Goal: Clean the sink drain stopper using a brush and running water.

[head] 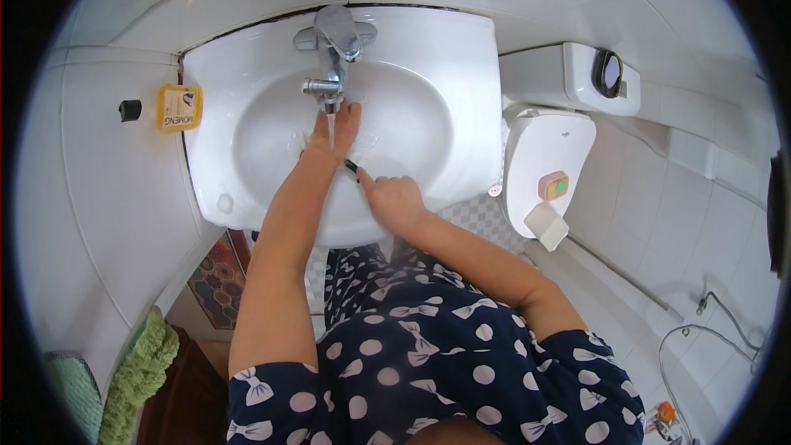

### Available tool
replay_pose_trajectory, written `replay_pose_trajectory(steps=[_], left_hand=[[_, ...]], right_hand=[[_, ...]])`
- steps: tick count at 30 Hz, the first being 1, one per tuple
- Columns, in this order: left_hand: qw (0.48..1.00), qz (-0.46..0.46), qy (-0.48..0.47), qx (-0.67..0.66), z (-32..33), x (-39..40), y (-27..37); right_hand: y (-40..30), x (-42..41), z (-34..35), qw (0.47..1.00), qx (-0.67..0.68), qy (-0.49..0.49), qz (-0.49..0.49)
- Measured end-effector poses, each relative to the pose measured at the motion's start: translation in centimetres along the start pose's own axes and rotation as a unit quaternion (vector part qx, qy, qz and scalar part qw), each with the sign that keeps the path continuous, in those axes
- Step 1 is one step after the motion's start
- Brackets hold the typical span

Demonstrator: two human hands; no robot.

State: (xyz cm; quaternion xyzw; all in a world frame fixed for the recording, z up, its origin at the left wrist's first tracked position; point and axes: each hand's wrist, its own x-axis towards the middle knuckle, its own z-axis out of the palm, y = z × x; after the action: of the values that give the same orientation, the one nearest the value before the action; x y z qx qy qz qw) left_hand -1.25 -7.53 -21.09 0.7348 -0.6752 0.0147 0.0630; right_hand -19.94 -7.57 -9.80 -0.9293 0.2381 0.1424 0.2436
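Observation:
My left hand (337, 134) is low in the white washbasin (420, 117), beneath the chrome tap (337, 43). A thin stream of water (331, 127) falls onto it. The spout covers part of its fingers, and I cannot tell if it holds anything. My right hand (395, 201) is over the front of the bowl, curled, with the index finger and thumb at the end of a small black object (351, 165). That object reaches to my left wrist; its far part is hidden. Splashes show on both sides of my left hand.
A bottle of yellow liquid (179, 108) and a black cap (130, 110) are left of the basin. To the right is a closed toilet (547, 148), bearing a soap dish (554, 186) and a white box (546, 226). Green towels (139, 377) hang at lower left.

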Motion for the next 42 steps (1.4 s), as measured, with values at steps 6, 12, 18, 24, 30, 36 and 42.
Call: replay_pose_trajectory(steps=[6, 12, 18, 24, 30, 36, 42], left_hand=[[0.998, -0.025, -0.06, -0.019, 0.6, -0.4, -0.1], [0.999, -0.025, -0.039, -0.008, 0.9, -0.2, 0.0], [1.0, 0.0, 0.009, -0.01, 0.7, -0.3, -0.2], [1.0, -0.005, -0.001, -0.01, 0.9, -0.6, -0.6], [0.999, 0.002, -0.037, -0.032, 0.0, -0.1, -0.6], [0.996, 0.006, -0.079, -0.041, -0.5, 0.1, -0.7], [0.993, -0.003, -0.115, -0.031, -1.8, 0.2, -0.9]], right_hand=[[-0.4, -0.1, 0.0, 1.0, -0.009, -0.007, 0.0], [-0.1, -0.3, 0.0, 1.0, -0.012, 0.008, -0.005], [-0.1, -0.2, -0.2, 1.0, -0.003, 0.005, 0.001], [-0.7, -0.4, -0.2, 1.0, 0.0, 0.012, -0.004], [0.1, -0.6, 0.6, 0.998, 0.008, 0.055, -0.007], [0.3, -0.8, 0.4, 0.999, 0.033, 0.043, 0.005], [0.0, -0.9, 0.3, 0.994, 0.05, 0.093, 0.001]])
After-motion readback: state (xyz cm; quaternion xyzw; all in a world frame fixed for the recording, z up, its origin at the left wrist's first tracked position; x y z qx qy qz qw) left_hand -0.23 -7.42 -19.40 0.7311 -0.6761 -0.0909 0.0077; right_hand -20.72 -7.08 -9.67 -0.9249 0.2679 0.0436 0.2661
